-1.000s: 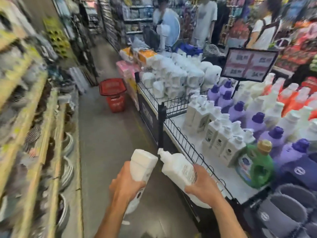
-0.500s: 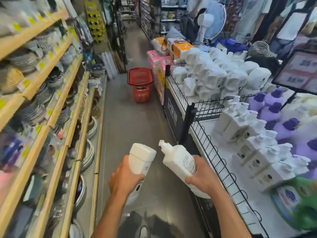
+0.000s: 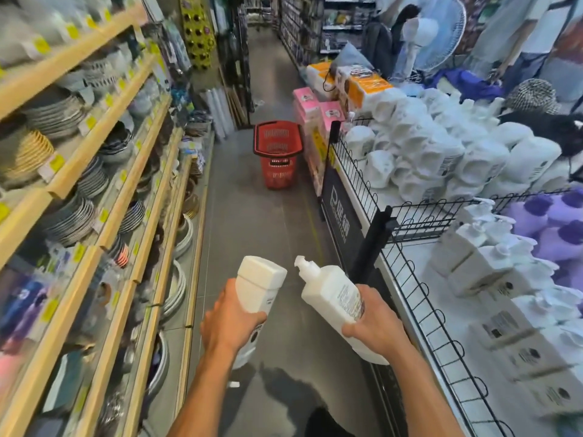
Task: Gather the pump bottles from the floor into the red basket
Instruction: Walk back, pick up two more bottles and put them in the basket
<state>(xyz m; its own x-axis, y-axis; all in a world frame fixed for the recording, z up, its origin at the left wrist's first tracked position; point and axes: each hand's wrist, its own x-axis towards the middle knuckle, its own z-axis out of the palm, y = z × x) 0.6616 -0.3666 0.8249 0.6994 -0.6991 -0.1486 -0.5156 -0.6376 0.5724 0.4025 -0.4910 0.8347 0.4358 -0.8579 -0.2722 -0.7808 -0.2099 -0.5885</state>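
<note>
Each hand is clenched around a white pump bottle: the left hand [image 3: 232, 323] has its grip on a bottle held base-up [image 3: 257, 293], and the right hand [image 3: 372, 326] has its grip on a bottle [image 3: 334, 298] tilted with its pump pointing up and left. Compared with a second ago, the red basket [image 3: 277, 152] on the aisle floor looks larger and nearer, well ahead between the plate shelves [image 3: 94, 171] and the wire-fenced worktop [image 3: 410, 247], so the person seems to be carrying both bottles toward it.
</note>
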